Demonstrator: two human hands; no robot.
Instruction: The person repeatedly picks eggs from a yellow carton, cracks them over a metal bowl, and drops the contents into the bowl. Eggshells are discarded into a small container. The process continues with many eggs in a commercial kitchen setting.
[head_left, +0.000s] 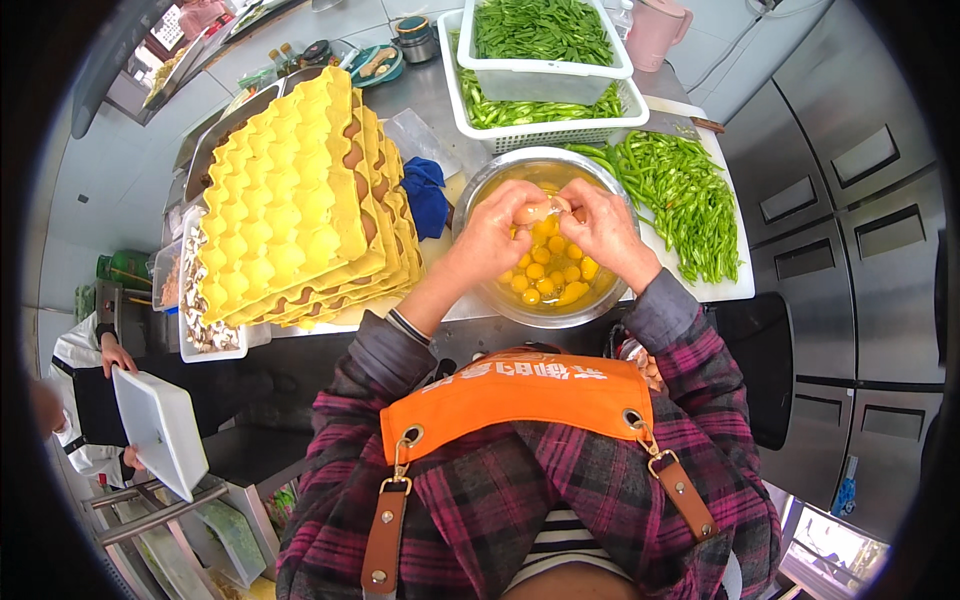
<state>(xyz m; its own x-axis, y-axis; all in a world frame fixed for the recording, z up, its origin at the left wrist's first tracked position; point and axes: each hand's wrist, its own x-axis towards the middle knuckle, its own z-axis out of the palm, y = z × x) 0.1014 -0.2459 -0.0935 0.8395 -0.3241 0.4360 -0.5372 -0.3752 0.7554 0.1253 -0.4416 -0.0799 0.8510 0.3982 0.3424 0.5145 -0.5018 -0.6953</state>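
Note:
Above a large steel bowl of raw eggs, both hands meet over a cracked brown egg. My left hand grips one part of its shell. My right hand holds another piece of the shell, close beside the first, with clear egg white between them. Many whole egg yolks lie in the bowl. Left of the bowl rises a stack of yellow egg trays, with brown eggs showing between the layers. A blue cloth lies between the stack and the bowl.
Cut green peppers cover a white cutting board, with a cleaver at its back. White baskets of cut greens stand behind the bowl. A tub of sliced mushrooms sits far left. A co-worker holds a white tub at lower left.

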